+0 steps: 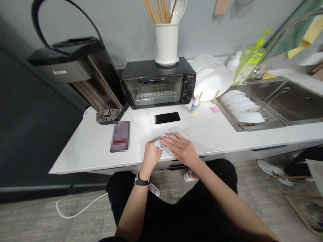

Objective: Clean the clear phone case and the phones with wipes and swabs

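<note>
At the counter's front edge, my left hand (152,153) is closed on a crumpled white cloth or tissue (159,144). My right hand (182,150) lies over the same white piece, fingers together and pointing left, pressed on it. What is under the right palm is hidden. Just beyond the hands, a clear, thin plastic piece (186,131) lies on the counter. A black-screened phone (167,118) lies flat behind the hands. To the left is a purple packet (120,137), partly pixelated. A small white bottle (194,105) stands by the oven's right corner.
On the white counter (83,148) stand a water dispenser (98,77) and a toaster oven (156,89) bearing a white utensil holder (166,42). Further right are racked plates (214,84), a pink pad (215,110), a soap bottle (248,65) and a sink (300,101). Someone's shoe (271,169) shows lower right.
</note>
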Tool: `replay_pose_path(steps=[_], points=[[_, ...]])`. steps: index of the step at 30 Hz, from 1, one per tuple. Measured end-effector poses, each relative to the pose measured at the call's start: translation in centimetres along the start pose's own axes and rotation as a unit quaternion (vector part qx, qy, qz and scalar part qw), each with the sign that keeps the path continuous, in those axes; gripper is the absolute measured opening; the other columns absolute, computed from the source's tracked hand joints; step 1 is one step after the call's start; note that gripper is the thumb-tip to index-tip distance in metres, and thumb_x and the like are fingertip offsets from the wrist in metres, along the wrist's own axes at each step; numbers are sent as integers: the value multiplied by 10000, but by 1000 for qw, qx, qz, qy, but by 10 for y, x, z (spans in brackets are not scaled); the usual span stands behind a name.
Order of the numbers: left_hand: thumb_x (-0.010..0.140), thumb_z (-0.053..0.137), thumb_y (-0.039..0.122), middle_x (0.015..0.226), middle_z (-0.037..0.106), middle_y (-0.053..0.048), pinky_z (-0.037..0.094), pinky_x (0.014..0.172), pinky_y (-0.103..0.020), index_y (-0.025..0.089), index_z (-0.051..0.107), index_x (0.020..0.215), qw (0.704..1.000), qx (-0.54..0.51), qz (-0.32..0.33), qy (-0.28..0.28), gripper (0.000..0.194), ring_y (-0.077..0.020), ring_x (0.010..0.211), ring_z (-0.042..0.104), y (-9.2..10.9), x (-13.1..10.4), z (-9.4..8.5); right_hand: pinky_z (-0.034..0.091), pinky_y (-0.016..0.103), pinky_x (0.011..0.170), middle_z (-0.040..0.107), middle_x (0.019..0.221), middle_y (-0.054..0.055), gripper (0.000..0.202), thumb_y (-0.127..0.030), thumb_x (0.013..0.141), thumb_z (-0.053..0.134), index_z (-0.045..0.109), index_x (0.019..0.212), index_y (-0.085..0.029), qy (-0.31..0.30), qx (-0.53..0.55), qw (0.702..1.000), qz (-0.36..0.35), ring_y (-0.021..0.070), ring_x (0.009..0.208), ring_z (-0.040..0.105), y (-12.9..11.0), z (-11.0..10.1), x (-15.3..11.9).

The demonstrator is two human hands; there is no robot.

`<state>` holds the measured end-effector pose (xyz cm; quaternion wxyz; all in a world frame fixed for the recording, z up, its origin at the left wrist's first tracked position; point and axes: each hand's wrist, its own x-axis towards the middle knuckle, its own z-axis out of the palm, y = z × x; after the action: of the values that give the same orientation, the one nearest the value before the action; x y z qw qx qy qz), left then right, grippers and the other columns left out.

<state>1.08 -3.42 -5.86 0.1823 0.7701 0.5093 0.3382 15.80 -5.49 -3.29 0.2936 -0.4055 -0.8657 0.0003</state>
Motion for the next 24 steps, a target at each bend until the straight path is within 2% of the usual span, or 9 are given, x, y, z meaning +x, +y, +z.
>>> replay_pose_path(steps=[3, 6, 10, 14, 17, 20, 24], points=[[706, 397, 208, 588, 579, -17, 392, 519, -226, 138, 575, 652, 1000, -16, -4, -1, 199, -127, 549, 510, 4, 1, -1, 246, 326, 932, 377, 1116, -83, 388, -134, 748, 340, 330, 1099, -298, -1, -6, 1000, 8, 119, 1057, 297, 21, -9, -2], [724, 389, 248, 745, 598, -16, 407, 575, -215, 160, 571, 792, 999, -41, -2, -2, 214, -121, 633, 527, 9, 3, -1, 254, 335, 928, 388, 1113, -58, 378, -128, 741, 352, 359, 1089, -275, 19, -16, 999, 35, 138, 1050, 310, 42, -18, -5], [740, 374, 243, 857, 583, -4, 407, 648, -205, 188, 552, 857, 998, -65, 1, -9, 220, -112, 729, 524, 13, 4, -1, 293, 364, 901, 403, 1103, -41, 387, -111, 732, 355, 374, 1079, -281, 61, -26, 995, 74, 165, 1040, 325, 51, -21, -16], [735, 384, 231, 840, 585, -4, 406, 636, -199, 180, 547, 867, 997, -69, 3, -15, 216, -110, 709, 523, 11, 4, 0, 269, 422, 895, 381, 1123, -5, 403, -101, 735, 328, 344, 1106, -257, 115, -32, 983, 142, 192, 1062, 281, 26, -7, -25], [718, 397, 199, 723, 593, -22, 400, 582, -205, 142, 571, 774, 998, -59, 4, -19, 192, -115, 627, 519, 7, 2, 0, 240, 435, 905, 369, 1132, -2, 418, -92, 733, 319, 322, 1122, -248, 106, -32, 980, 163, 189, 1076, 252, -3, 7, -23], [683, 398, 123, 561, 559, -27, 380, 528, -212, 125, 563, 613, 999, -42, 3, -22, 180, -115, 532, 492, 1, 1, -1, 212, 400, 931, 337, 1153, -28, 431, -89, 736, 313, 293, 1135, -250, 63, -25, 988, 135, 160, 1091, 225, -25, 18, -13], [649, 372, 55, 633, 568, -52, 375, 569, -211, 139, 549, 645, 999, -35, 6, -22, 196, -121, 590, 489, -3, 1, -3, 204, 365, 944, 326, 1159, -46, 417, -94, 745, 317, 295, 1133, -244, 30, -13, 998, 49, 141, 1093, 226, -27, 21, -2]])
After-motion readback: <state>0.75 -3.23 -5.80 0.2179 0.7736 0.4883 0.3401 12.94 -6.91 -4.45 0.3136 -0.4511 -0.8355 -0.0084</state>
